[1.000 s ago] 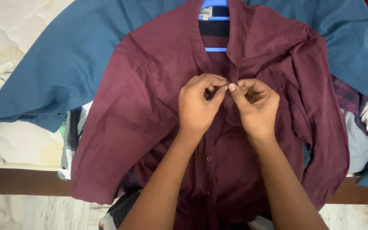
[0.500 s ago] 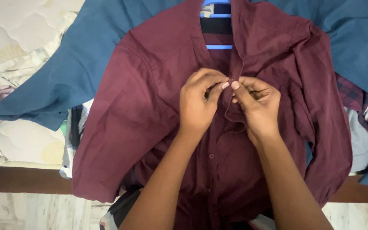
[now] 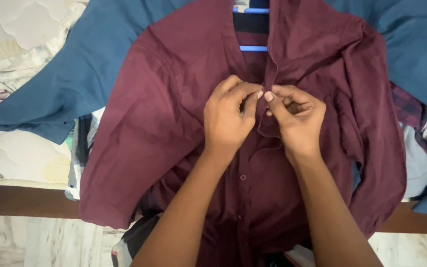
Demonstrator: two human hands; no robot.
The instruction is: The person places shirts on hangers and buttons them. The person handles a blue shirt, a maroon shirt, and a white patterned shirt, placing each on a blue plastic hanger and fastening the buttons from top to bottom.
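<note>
- Maroon shirt [image 3: 174, 123] lies front-up, spread across the pile of clothes on the bed, collar toward the top of the view, hem running off the lower edge
- Left hand [image 3: 228, 118] pinches the shirt's left placket edge between thumb and forefinger, just below the collar opening; other fingers curled in
- Right hand [image 3: 295, 121] pinches the opposite placket edge the same way, thumb and forefinger closed on the cloth, remaining fingers folded into the palm
- The two thumb tips nearly touch at the centre line of the shirt; whether a button sits between them I cannot tell, the fingers hide it
- One small button [image 3: 242, 177] shows lower down the placket, between the two forearms
- Blue hanger [image 3: 253, 48] sits inside the shirt, its bar showing in the open neck; a dark striped lining or garment is seen behind it
- Teal blue shirt [image 3: 75, 84] lies under the maroon one, one sleeve stretched out to the left, more of it at the upper right
- Other clothes peek out at the right edge: a plaid piece [image 3: 404, 106] and a pale grey-blue one [image 3: 418, 165]
- Quilted cream mattress [image 3: 21, 29] at upper left; dark wooden bed frame [image 3: 21, 207] runs across below it
- Pale marbled floor [image 3: 40, 244] at the bottom left
</note>
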